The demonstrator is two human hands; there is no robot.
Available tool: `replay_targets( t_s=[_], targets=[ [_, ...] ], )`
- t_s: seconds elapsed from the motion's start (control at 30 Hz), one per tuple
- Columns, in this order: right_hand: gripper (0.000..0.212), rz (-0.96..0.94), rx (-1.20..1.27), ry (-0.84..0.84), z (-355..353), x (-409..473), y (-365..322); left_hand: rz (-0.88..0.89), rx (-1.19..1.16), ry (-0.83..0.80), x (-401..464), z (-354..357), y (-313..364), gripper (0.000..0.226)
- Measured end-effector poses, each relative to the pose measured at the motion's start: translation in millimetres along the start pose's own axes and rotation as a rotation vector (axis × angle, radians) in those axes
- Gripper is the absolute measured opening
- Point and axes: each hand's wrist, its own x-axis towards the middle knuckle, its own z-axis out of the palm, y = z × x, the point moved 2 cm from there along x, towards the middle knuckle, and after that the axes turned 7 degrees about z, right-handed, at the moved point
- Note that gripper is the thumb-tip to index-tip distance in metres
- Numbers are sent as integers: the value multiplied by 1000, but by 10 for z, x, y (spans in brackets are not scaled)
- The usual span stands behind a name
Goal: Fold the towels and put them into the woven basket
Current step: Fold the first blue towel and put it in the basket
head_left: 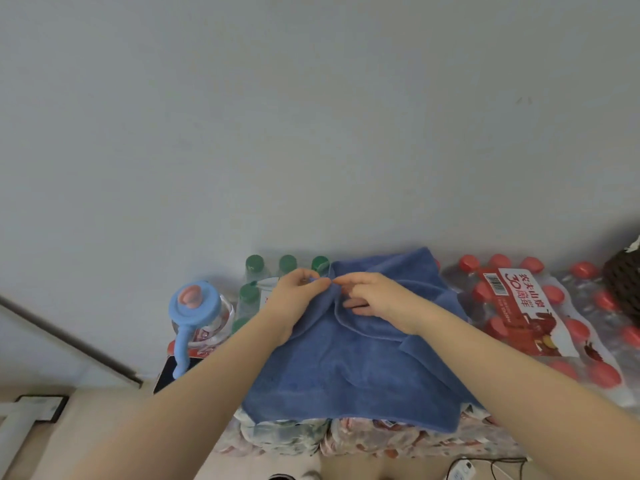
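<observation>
Head view shows a blue towel (pixel 349 368) spread over shrink-wrapped packs of bottles (pixel 540 317) against a grey wall; left hand (pixel 298 296) pinches a towel edge near the far side, fingers curled on the cloth; right hand (pixel 374 299) pinches the same edge just beside it; a dark woven basket (pixel 625 282) sits at far right.

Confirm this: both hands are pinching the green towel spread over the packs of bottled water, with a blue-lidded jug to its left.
Not quite: the towel is blue, not green; only some bottle caps are green. The head view shows the left hand and right hand pinching it, with the blue-lidded jug to its left.
</observation>
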Motion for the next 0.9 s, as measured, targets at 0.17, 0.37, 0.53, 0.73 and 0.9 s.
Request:
replay_targets(
  t_s=[0.17,0.37,0.53,0.73,0.9],
  targets=[
    [49,-130,-515,66,-19,26,27,-34,-79,-37,-30,-8,-3,21],
    [18,-229,-894,265,54,77,-3,34,-21,17,-36,-69,18,21],
    [28,-272,-838,333,-21,89,46,105,-32,303,25,-263,54,15],
    [23,-299,-1150,105,52,136,-25,65,-32,394,75,-333,53,22],
    [18,-348,-1335,101,103,156,-50,118,-1,396,54,-330,74,28]
  ],
)
